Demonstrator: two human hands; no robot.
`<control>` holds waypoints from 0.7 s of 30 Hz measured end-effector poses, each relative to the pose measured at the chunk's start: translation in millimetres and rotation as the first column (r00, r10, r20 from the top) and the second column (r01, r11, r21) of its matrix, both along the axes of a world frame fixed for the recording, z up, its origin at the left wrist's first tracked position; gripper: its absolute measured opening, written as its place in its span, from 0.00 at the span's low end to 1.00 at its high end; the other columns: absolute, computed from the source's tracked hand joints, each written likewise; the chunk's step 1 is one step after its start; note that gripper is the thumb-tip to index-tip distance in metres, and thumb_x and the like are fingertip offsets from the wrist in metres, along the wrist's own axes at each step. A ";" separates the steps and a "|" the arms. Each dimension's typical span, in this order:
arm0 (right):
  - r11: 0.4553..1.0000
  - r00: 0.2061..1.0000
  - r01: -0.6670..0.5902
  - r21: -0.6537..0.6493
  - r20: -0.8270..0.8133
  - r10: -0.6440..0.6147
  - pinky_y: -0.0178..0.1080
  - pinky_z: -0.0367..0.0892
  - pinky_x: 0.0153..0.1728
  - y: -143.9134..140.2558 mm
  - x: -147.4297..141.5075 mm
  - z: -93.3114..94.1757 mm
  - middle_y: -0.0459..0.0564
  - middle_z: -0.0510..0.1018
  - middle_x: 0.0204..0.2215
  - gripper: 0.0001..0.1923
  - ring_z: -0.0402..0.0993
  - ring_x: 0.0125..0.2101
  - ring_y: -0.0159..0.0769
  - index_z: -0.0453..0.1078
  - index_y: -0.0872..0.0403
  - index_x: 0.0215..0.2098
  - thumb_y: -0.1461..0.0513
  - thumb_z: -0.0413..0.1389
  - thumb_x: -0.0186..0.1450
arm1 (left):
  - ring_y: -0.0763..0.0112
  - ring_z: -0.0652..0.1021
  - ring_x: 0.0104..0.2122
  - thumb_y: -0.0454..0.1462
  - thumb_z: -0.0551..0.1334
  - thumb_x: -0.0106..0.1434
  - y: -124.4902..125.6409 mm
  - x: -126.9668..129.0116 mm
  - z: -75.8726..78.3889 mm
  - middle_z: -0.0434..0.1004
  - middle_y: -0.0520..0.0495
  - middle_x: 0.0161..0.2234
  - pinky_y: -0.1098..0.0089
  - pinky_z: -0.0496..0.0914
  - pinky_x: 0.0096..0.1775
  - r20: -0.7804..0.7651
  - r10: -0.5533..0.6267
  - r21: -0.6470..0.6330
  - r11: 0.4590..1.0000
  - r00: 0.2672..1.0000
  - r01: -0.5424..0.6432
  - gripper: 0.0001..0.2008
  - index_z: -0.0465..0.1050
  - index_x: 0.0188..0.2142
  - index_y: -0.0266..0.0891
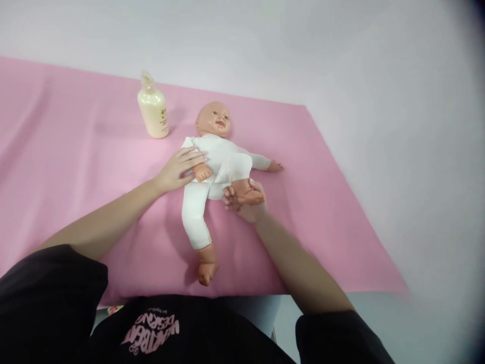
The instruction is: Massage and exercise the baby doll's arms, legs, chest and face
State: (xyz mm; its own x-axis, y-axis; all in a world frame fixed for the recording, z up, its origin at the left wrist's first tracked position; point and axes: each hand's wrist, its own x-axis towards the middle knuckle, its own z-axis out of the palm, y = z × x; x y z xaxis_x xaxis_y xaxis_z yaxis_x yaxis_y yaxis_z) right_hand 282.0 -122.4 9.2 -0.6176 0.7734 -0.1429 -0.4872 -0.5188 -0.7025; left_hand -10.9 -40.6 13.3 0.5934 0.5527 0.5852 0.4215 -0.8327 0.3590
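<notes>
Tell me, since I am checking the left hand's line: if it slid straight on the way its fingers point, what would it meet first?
The left hand points right, its fingers already touching the doll at its side and small arm, so it would press into the doll's torso first.

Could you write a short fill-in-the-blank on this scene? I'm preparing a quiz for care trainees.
1. The baby doll lies on a ____ sheet.
2. The right hand holds the doll's ____.
3. The left hand rests by the doll's ____.
4. A cream ____ stands near the doll's head.

Missing words: pink; foot; arm; bottle
</notes>
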 end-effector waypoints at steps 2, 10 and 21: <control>1.000 1.000 -0.004 0.005 -0.006 0.004 0.37 0.79 0.34 -0.4 -0.5 0.5 0.47 0.75 0.33 0.27 0.77 0.31 0.33 0.70 0.55 0.32 0.39 0.60 0.61 | 0.50 0.71 0.67 0.54 0.57 0.73 0.3 0.3 -0.2 0.75 0.38 0.64 0.42 0.61 0.69 0.002 0.002 -0.005 1.000 1.000 -0.002 0.27 0.74 0.63 0.45; 1.000 1.000 -0.018 0.017 -0.001 0.018 0.39 0.80 0.35 0.9 1.1 2.6 0.48 0.73 0.34 0.27 0.77 0.32 0.35 0.70 0.55 0.31 0.39 0.58 0.61 | 0.48 0.71 0.67 0.56 0.59 0.71 -2.6 -0.5 2.3 0.76 0.37 0.63 0.42 0.60 0.69 0.074 0.038 -0.081 0.996 0.997 -0.032 0.28 0.73 0.63 0.44; 0.742 0.810 -0.532 0.408 -0.010 0.586 0.47 0.79 0.40 -4.5 -1.3 -5.8 0.52 0.77 0.30 0.29 0.80 0.32 0.43 0.72 0.54 0.31 0.37 0.65 0.55 | 0.57 0.65 0.70 0.62 0.47 0.74 43.7 -27.7 -39.8 0.57 0.40 0.74 0.51 0.68 0.64 0.521 0.406 -0.403 0.892 0.751 -0.202 0.37 0.44 0.73 0.50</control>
State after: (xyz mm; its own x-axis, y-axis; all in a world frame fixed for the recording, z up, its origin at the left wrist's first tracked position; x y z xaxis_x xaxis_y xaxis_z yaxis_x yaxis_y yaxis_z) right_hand 280.7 -126.9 3.4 -0.9470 0.2581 0.1910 -0.2916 -0.4421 -0.8483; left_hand -38.6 3.1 -26.5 -0.0343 0.8495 0.5264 0.2591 -0.5011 0.8257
